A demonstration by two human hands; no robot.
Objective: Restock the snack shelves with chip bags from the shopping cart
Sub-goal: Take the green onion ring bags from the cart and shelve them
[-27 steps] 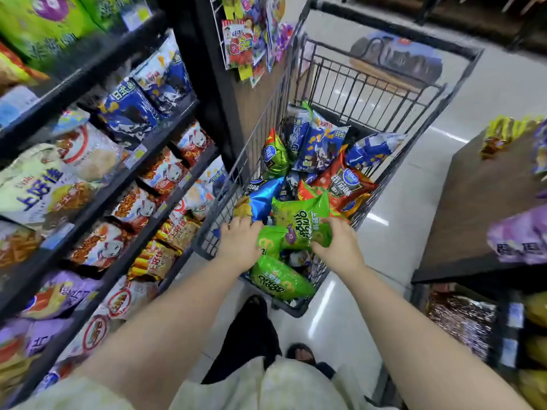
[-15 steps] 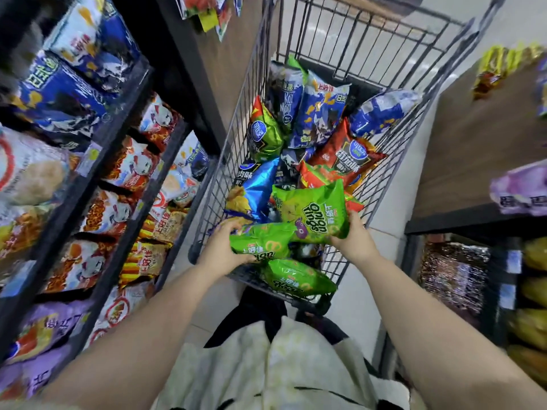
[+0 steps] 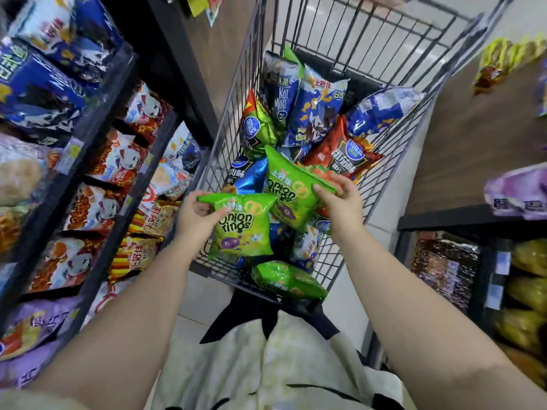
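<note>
Chip bag one hangs from your left hand, with thumb and curled fingers pinching the top seam near its left corner. Your right hand pinches bag two by its right edge, fingers curled over the film. Both are green onion-ring bags, held above the load at the near end of the cart. Bag one overlaps the lower left of bag two. A third bag, also green, lies against the cart's near wall below them.

Risk findings:
- **Slipping:** Each grip is a small pinch on slick film at a corner or edge. In my judgement either bag may slide out or swing when you turn to the shelves.
- **Snagging:** A swinging bag could catch the cart wire or knock stock off the crowded shelf fronts.
- **Crushing:** Squeezing harder to compensate would crush the contents.
- **Misfiling:** No green stock shows on the shelves in view, so the correct slot cannot be confirmed. Placing by guess risks a misfile.

Orientation:
- **Bag one:** It faces you with the print upright, top seam toward the far end of the cart and bottom toward you. Its long axis runs seam to bottom, hanging close to plumb.
- **Bag two:** It is tilted, face turned up and to the left, with one top corner pointing at the far end. Its long axis slants from that corner down toward you.

Square both bags before shelving.
</note>
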